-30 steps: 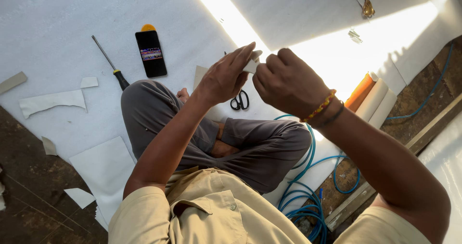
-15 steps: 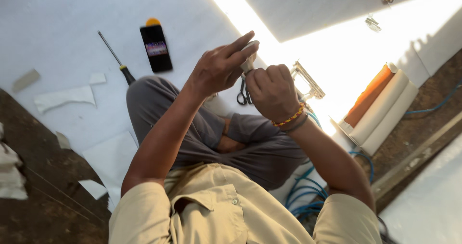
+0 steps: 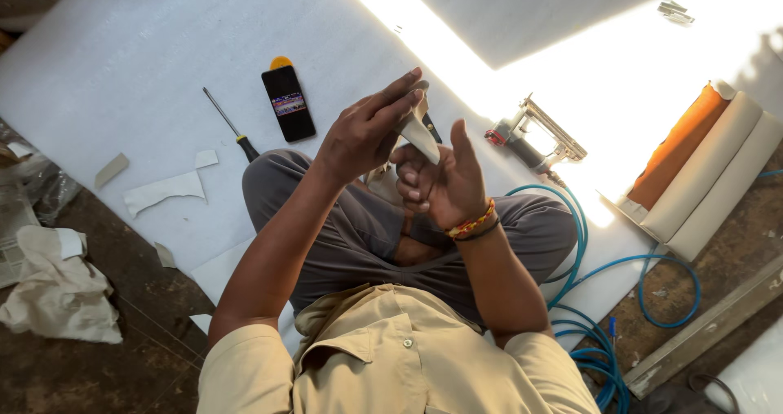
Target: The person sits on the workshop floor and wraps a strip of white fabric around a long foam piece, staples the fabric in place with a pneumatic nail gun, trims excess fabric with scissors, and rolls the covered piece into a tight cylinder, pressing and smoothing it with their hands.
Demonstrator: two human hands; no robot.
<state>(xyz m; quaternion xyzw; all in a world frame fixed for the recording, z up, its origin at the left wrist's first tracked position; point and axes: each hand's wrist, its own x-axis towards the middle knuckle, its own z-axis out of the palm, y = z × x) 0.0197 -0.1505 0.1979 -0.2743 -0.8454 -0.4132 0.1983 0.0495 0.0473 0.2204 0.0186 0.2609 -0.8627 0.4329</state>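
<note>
1. A large white foam sheet [image 3: 122, 63] covers most of the floor, seen from above. A hard band of sunlight cuts across its upper right part. Bare brown ground shows along the left and right edges.
2. A person sits cross-legged on the sheet in grey trousers and a tan buttoned shirt, both forearms raised in front of the chest.
3. A cushioned panel [image 3: 701, 165], cream with an orange face, lies tilted at the right edge of the sheet.
4. A blue air hose [image 3: 583, 243] coils beside the right knee and runs up to a metal pneumatic stapler [image 3: 534, 141], which lies in the sunlight.
5. Crumpled pale cloth [image 3: 57, 287] sits on the ground at far left, with small white offcuts [image 3: 163, 190] near it on the sheet.
6. The left hand [image 3: 367, 132] is lifted, fingers stretched forward, pinching the top of a small off-white piece of material [image 3: 418, 132].
7. The right hand [image 3: 440, 181], with a beaded bracelet at the wrist, is just below, thumb up and fingers curled loosely against the same piece.
8. A black phone [image 3: 288, 102] lies flat beyond the left knee, with a screwdriver [image 3: 231, 126] just left of it.
</note>
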